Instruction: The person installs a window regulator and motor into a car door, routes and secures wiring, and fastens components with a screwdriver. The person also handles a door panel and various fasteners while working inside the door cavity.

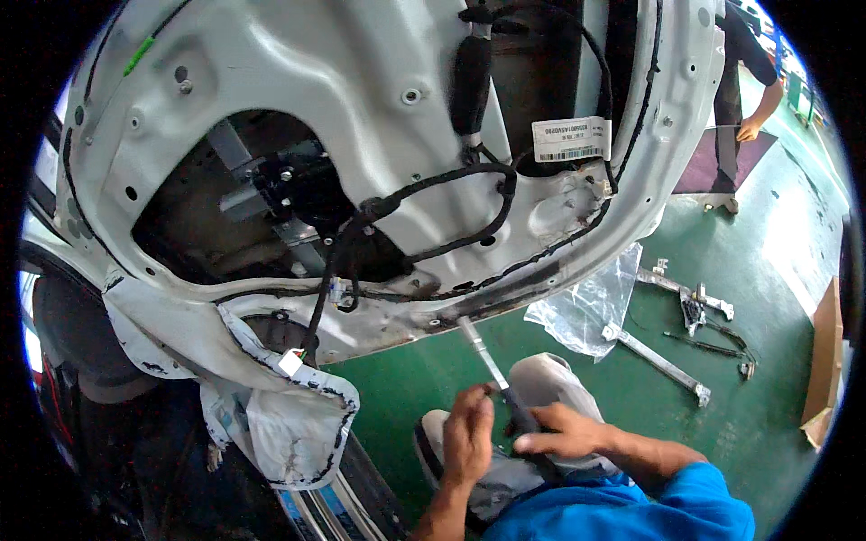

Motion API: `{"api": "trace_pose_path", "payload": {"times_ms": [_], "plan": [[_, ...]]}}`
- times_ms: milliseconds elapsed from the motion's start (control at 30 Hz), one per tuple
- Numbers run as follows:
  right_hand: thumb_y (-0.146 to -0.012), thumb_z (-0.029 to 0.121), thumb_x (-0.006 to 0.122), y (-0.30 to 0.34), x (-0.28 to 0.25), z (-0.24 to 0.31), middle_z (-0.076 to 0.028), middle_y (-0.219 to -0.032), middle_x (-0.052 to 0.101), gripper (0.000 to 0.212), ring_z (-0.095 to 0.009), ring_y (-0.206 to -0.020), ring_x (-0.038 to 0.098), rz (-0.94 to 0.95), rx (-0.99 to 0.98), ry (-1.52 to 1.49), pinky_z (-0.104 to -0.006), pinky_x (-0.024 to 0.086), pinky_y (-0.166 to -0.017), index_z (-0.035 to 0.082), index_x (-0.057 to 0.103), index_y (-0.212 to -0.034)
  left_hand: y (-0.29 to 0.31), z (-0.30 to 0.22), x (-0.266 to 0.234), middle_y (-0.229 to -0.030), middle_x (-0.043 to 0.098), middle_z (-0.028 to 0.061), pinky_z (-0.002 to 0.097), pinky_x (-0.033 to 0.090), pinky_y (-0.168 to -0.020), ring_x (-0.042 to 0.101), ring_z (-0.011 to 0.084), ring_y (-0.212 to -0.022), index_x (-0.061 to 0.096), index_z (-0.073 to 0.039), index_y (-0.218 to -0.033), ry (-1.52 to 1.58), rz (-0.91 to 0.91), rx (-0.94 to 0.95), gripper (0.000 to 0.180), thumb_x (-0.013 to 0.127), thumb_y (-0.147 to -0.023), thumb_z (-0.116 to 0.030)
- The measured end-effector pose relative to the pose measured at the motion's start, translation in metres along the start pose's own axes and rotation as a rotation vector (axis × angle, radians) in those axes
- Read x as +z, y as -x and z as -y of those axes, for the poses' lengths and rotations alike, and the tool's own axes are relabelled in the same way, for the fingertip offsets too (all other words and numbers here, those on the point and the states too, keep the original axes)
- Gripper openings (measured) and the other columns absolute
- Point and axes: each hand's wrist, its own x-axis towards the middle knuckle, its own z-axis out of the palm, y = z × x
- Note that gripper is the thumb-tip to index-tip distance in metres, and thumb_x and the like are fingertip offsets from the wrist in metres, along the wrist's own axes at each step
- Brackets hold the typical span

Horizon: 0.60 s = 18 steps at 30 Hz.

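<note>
My right hand [561,431] is closed around the dark handle of a long socket tool [487,356]. Its silver shaft tilts up and left, with the tip near the lower edge of a stripped car door [406,95]. Beside the shaft is my left hand [467,437], its fingers curled with the tips close against the tool; what they grip is hidden. Over the door's inner panel runs a black wiring harness [433,185]. A white connector [290,362] hangs from a wire at the lower left.
A peeled liner sheet [293,424] droops by the door sill. On the green floor lie a clear plastic bag [586,311] and a window regulator [690,302] with metal rails. A cardboard piece [823,365] stands at the right. Another person [747,68] is at the upper right.
</note>
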Motion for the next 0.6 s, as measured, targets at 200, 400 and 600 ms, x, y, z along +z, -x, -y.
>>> {"api": "trace_pose_path", "payload": {"times_ms": [200, 400, 600], "plan": [[-0.09, 0.051, 0.065, 0.095, -0.066, -0.083, -0.019, -0.071, 0.066, 0.049, -0.035, -0.069, 0.065, -0.165, 0.252, 0.379, -0.0463, 0.048, -0.063, 0.002, 0.064, -0.088, -0.109, -0.023, -0.027, -0.123, 0.063, 0.0133, 0.039, 0.045, -0.1, 0.059, 0.023, -0.11, 0.058, 0.002, -0.125, 0.433, -0.389, 0.188, 0.036, 0.052, -0.102, -0.026], [-0.081, 0.053, 0.068, 0.106, -0.053, -0.282, -0.019, -0.092, 0.072, 0.05, -0.038, -0.089, 0.07, -0.451, 0.856, 0.572, -0.0465, 0.054, -0.077, 0.004, 0.071, -0.093, -0.173, -0.051, -0.029, -0.119, 0.06, 0.011, 0.0322, 0.039, -0.1, 0.054, 0.0195, -0.109, 0.056, 0.003, -0.124, 0.503, -0.426, 0.245, 0.037, 0.056, -0.101, -0.026], [-0.075, 0.047, 0.067, 0.11, -0.029, -0.38, -0.019, -0.101, 0.072, 0.047, -0.037, -0.099, 0.069, -0.23, 1.007, 0.589, -0.0447, 0.055, -0.085, 0.007, 0.075, -0.097, -0.19, -0.055, -0.018, -0.102, 0.055, 0.0036, 0.0306, 0.038, -0.084, 0.048, 0.016, -0.092, 0.059, -0.003, -0.112, 0.554, -0.503, 0.171, 0.033, 0.059, -0.099, -0.033]]}}
